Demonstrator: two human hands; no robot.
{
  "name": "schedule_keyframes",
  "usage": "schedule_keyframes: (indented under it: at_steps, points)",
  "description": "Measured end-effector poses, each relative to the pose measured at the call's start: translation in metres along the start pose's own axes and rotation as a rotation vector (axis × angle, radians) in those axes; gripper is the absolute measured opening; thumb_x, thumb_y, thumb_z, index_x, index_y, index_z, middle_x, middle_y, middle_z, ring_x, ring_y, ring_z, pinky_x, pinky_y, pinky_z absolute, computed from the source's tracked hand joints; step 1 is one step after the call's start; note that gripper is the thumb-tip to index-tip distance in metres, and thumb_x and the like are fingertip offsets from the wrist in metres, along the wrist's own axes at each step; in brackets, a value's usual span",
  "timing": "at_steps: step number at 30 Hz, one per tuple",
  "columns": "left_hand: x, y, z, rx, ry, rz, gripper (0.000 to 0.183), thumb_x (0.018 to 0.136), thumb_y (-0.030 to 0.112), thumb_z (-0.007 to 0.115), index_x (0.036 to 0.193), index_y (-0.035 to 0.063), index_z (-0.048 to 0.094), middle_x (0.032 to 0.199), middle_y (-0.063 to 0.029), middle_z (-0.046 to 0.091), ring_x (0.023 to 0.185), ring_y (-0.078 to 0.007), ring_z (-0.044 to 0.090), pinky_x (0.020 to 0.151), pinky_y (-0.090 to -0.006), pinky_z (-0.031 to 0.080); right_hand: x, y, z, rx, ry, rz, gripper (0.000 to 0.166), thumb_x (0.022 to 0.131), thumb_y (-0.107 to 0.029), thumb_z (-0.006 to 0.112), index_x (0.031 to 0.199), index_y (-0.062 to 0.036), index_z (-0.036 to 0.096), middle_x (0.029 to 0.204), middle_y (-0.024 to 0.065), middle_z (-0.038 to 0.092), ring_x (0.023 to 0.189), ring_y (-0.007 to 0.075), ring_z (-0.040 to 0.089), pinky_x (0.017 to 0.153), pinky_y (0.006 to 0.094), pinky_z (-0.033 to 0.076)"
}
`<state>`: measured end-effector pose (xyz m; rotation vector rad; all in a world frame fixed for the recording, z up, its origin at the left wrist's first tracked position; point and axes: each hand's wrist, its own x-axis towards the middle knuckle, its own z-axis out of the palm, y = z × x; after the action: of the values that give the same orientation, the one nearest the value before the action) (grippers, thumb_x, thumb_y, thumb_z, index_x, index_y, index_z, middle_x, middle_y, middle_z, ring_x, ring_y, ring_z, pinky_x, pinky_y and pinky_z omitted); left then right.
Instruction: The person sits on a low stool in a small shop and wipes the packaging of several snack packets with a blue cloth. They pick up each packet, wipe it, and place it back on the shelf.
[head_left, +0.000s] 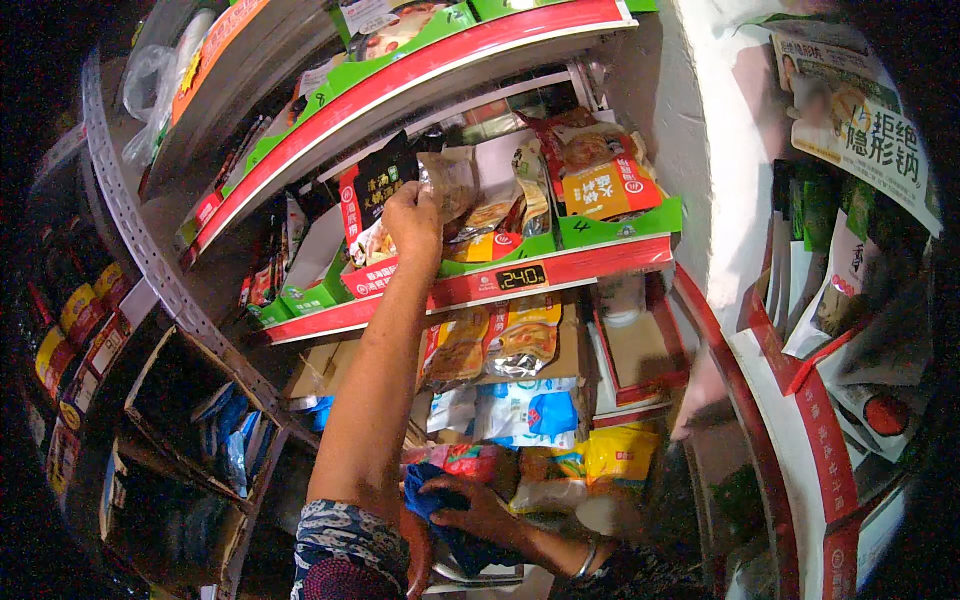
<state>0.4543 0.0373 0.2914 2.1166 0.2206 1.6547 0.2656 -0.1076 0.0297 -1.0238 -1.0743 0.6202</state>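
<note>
My left hand (414, 223) reaches up to the middle shelf, its fingers pinched on the edge of a clear-and-brown food pouch (450, 184). Beside it stands a black and red hot-pot seasoning pouch (379, 176), partly covered by my fingers. Yellow and silver pouches sit in a green display tray (536, 250) just right of the hand. Low in front of me, my right hand (484, 510) grips a bunched blue cloth (429, 487), with a bracelet at the wrist. My left forearm hides part of the shelf front.
A red shelf edge (577, 271) carries a price tag (523, 277). More pouches (525, 337) and blue-white bags (529, 412) lie below. A perforated metal upright (124, 191) stands left, near open cartons (180, 420). A white pillar (716, 150) and a red-edged display rack (814, 420) are right.
</note>
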Motion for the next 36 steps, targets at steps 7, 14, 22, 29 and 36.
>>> schedule_keyframes:
  at_steps: [7, 14, 22, 29, 36]
  points:
    - [-0.007, 0.018, 0.005, -0.027, -0.034, 0.125, 0.012, 0.077, 0.009, 0.057, 0.075, -0.0023, 0.059, 0.069, -0.0239, 0.056, 0.064, -0.0379, 0.056, 0.06, -0.0388, 0.043, -0.003, 0.006, -0.001, 0.002, 0.029, -0.004, 0.044, 0.071, -0.032, 0.068, 0.11, -0.0154, 0.055, 0.095, 0.008, 0.058, 0.087, 0.0202, 0.055, 0.079, 0.0359, 0.045]
    - [-0.001, 0.006, 0.012, -0.082, -0.592, 0.202, 0.021, 0.075, 0.006, 0.065, 0.095, 0.001, 0.065, 0.08, -0.0112, 0.066, 0.07, -0.018, 0.061, 0.067, -0.0275, 0.048, -0.002, 0.0, 0.002, -0.056, 0.025, -0.021, 0.043, 0.072, -0.031, 0.067, 0.109, -0.0146, 0.055, 0.098, 0.0111, 0.058, 0.091, 0.0243, 0.056, 0.081, 0.0375, 0.045]
    - [-0.034, 0.034, -0.026, -0.047, -0.415, 0.143, 0.014, 0.078, 0.008, 0.062, 0.089, -0.0008, 0.065, 0.081, -0.0109, 0.066, 0.071, -0.015, 0.062, 0.066, -0.0275, 0.048, -0.002, -0.002, -0.005, 0.006, 0.026, -0.082, 0.042, 0.075, -0.027, 0.067, 0.112, -0.0127, 0.054, 0.108, 0.008, 0.057, 0.098, 0.0172, 0.053, 0.088, 0.032, 0.041]
    - [-0.082, 0.048, -0.074, -0.092, -0.435, 0.314, 0.013, 0.076, 0.006, 0.062, 0.087, -0.0008, 0.064, 0.079, -0.0153, 0.064, 0.071, -0.0232, 0.063, 0.064, -0.0306, 0.049, -0.002, 0.014, 0.004, -0.011, 0.047, -0.06, 0.039, 0.074, -0.017, 0.064, 0.111, -0.0062, 0.053, 0.107, 0.0052, 0.055, 0.098, 0.0131, 0.051, 0.089, 0.0288, 0.04]
    - [-0.138, 0.034, -0.109, 0.247, -0.775, 0.484, 0.05, 0.07, 0.02, 0.07, 0.115, 0.0065, 0.053, 0.111, -0.021, 0.054, 0.095, -0.0349, 0.057, 0.079, -0.0397, 0.047, -0.004, 0.005, 0.007, -0.015, 0.055, -0.03, 0.039, 0.074, -0.018, 0.063, 0.11, -0.0079, 0.053, 0.103, 0.0051, 0.057, 0.097, 0.0135, 0.052, 0.088, 0.0285, 0.04]
